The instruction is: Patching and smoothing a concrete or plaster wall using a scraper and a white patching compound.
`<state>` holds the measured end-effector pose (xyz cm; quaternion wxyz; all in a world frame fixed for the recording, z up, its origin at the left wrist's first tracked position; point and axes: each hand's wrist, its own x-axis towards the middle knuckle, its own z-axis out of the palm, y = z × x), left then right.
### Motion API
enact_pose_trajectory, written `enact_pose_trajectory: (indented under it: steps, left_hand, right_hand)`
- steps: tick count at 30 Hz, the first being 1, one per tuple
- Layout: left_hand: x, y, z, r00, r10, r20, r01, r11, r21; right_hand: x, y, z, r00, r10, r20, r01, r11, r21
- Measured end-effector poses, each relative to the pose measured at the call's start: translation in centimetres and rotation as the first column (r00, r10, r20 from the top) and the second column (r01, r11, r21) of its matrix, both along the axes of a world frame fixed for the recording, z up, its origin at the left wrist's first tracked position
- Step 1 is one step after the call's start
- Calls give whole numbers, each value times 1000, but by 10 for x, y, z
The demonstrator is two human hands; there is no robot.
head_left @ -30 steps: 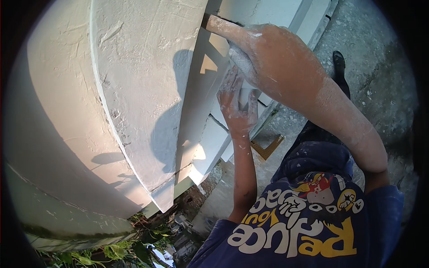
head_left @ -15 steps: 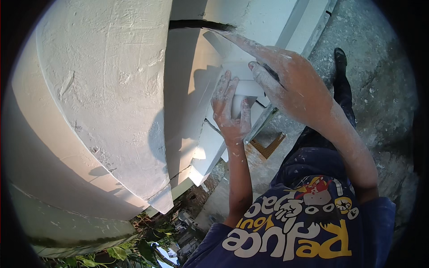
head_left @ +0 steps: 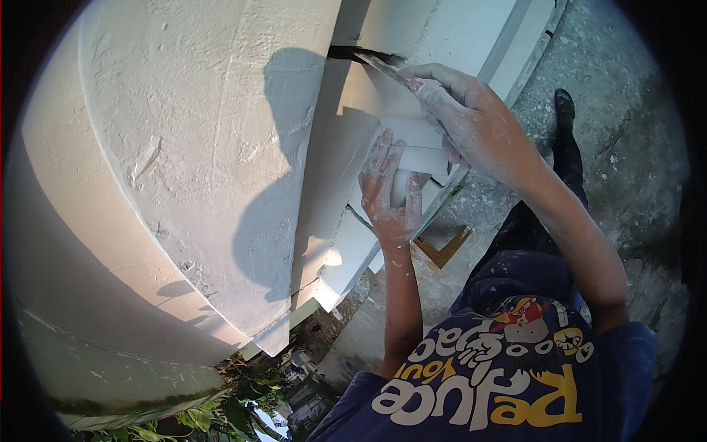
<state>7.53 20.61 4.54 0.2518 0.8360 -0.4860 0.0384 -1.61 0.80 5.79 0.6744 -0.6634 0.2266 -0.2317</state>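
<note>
My right hand (head_left: 475, 118), coated in white dust, is closed around a thin putty knife (head_left: 387, 70). The blade's tip reaches a dark crack (head_left: 342, 52) in the pale wall. Below it, my left hand (head_left: 390, 188), dusty as well, has its fingers and thumb around a smooth white piece (head_left: 423, 159) with straight edges. What kind of piece it is, and exactly where it meets the white ledge behind, I cannot make out.
A curved, roughly plastered wall (head_left: 199, 147) bulges at the left, with a shadow cast on it. A white ledge (head_left: 508, 37) runs along the right side. Beyond lie a rough concrete floor (head_left: 618, 169), a brown angled piece (head_left: 443, 249) and green plants (head_left: 195, 420).
My right hand has turned, so the putty knife shows more plainly and its tip lies at the crack. The left hand stays around the white piece. The view has shifted slightly.
</note>
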Motion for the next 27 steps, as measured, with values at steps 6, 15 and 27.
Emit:
enact_pose_trajectory:
  steps: [6,15,27]
  left_hand:
    - [2,2,2,1000,-6,-8,5,1000,-28]
    - [1,1,2,999,-8,-38,8,1000,3]
    - [4,2,3,997,-10,-81,10,1000,0]
  right_hand:
    - [5,-17,14,963,252,93,-245,687,684]
    - [21,-25,15,957,211,201,-288,567,772]
    - [29,-33,32,914,402,56,-316,619,719]
